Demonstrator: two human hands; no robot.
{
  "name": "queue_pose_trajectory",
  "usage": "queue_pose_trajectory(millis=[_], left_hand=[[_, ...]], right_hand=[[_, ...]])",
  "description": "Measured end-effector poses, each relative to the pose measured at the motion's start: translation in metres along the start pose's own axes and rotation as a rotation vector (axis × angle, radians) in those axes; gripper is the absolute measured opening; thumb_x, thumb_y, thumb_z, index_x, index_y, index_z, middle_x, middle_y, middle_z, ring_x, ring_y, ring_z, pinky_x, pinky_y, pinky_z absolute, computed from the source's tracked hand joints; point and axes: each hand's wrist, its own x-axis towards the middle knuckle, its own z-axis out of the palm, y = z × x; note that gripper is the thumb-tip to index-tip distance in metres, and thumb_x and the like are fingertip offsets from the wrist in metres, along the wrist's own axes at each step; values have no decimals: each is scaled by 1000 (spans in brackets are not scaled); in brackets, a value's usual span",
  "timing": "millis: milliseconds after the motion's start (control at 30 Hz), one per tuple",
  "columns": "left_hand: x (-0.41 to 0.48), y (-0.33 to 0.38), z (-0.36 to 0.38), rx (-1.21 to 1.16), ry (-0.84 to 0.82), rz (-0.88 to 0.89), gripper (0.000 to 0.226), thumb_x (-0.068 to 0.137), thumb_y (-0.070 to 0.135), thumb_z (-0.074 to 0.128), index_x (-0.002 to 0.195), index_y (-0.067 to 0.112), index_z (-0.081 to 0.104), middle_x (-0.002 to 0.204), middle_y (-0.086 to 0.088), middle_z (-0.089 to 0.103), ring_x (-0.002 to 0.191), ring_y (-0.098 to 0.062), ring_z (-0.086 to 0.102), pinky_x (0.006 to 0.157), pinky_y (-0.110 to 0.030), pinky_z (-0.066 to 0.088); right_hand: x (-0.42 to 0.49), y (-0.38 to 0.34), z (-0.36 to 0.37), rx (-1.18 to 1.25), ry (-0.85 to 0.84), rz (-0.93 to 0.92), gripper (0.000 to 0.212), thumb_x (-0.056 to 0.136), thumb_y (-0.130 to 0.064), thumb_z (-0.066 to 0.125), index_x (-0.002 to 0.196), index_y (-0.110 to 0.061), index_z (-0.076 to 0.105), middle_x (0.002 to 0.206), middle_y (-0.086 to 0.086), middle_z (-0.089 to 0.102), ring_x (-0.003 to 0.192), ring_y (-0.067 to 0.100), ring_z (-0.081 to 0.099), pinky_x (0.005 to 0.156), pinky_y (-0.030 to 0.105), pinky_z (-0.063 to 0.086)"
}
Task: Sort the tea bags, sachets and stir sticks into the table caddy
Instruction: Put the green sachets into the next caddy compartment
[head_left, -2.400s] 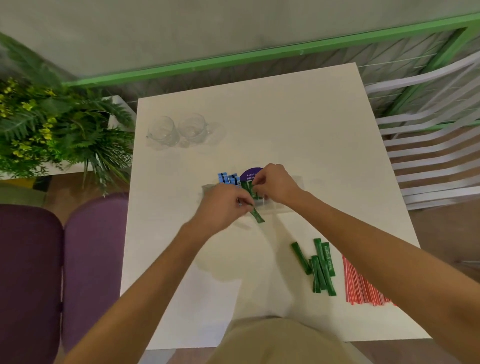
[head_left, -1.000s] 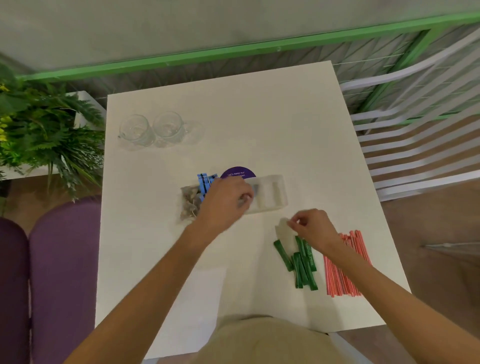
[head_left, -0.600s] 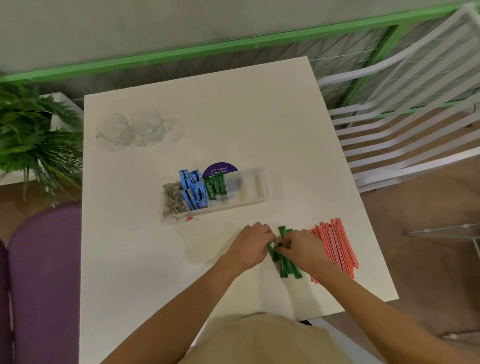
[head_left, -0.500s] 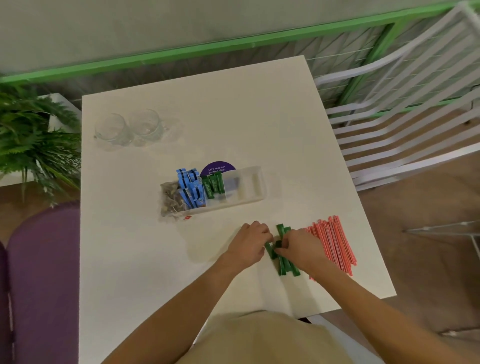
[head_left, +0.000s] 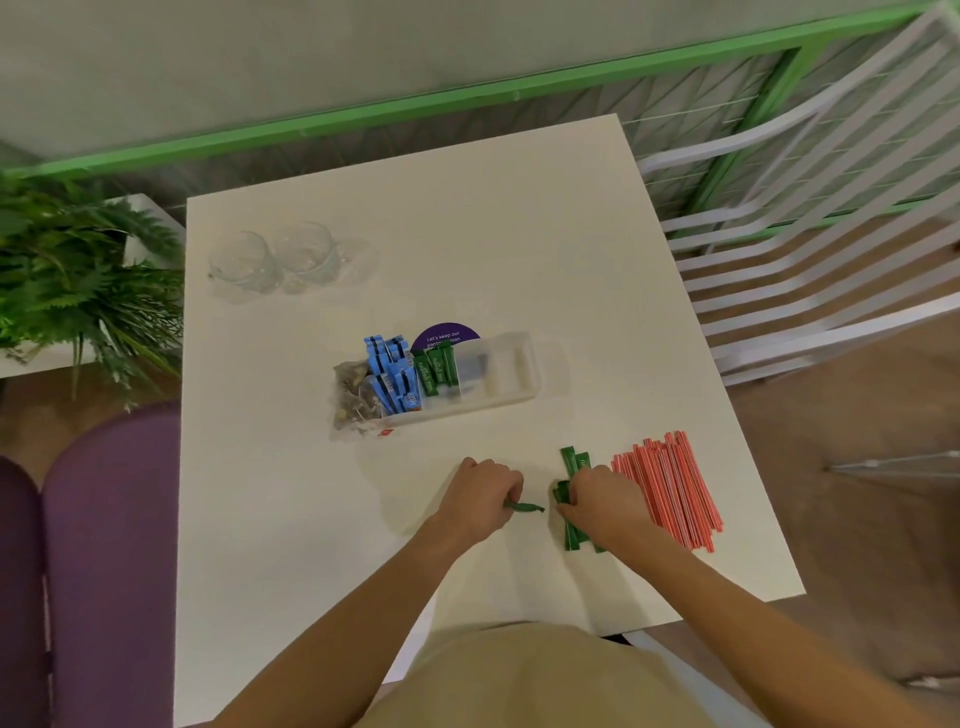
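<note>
The clear plastic caddy stands mid-table. From its left end it holds tea bags, blue sachets and green sachets; its right compartments look empty. My left hand is shut on one green sachet, held just above the table. My right hand presses down on the loose pile of green sachets, fingers curled around them. A bundle of red stir sticks lies right of that pile.
Two clear glasses stand at the white table's far left. A purple round card sits behind the caddy. A plant and purple seats are on the left, a white slatted chair on the right.
Both hands left the caddy and came down to the green sachet pile. My left hand has since pulled one sachet off to the left; my right hand stays on the pile.
</note>
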Motion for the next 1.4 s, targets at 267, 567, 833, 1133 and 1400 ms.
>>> queue_pose_trajectory(millis=[267, 567, 833, 1133, 1400], left_hand=[[-20, -10, 18, -396, 17, -170, 22, 84, 19, 68, 106, 21, 70, 96, 2, 67, 89, -15, 62, 82, -29, 48], [-30, 1, 5, -1222, 197, -419, 12, 87, 12, 69, 97, 6, 72, 87, -8, 75, 76, -11, 69, 65, -19, 51], [-32, -13, -12, -1334, 292, -426, 10, 82, 8, 73, 90, 13, 75, 82, -8, 76, 78, -20, 72, 75, -33, 55], [-38, -26, -27, -1338, 302, -396, 11, 83, 8, 72, 87, 18, 75, 83, -8, 76, 73, -16, 67, 68, -27, 48], [-46, -39, -35, -1427, 448, -512, 5, 81, 10, 74, 85, 12, 73, 83, -8, 75, 72, -21, 71, 59, -22, 45]], right_hand=[[0, -3, 1, 232, -3, 15, 20, 89, -32, 61, 82, -16, 70, 77, 0, 69, 65, 12, 66, 61, 27, 58], [4, -31, -15, 922, 13, -78, 19, 81, -16, 74, 68, -3, 68, 56, 4, 64, 42, 6, 55, 49, 23, 47], [18, -48, -31, 1054, -26, -141, 18, 86, -16, 71, 75, -2, 71, 62, 7, 69, 52, 18, 65, 48, 18, 46], [31, -56, -50, 1162, -199, -168, 14, 82, -10, 75, 89, 1, 72, 64, 10, 67, 48, 15, 54, 46, 22, 37], [65, -81, -106, 1057, -89, -340, 11, 77, -5, 78, 84, 2, 73, 65, 8, 70, 54, 14, 61, 50, 21, 41]])
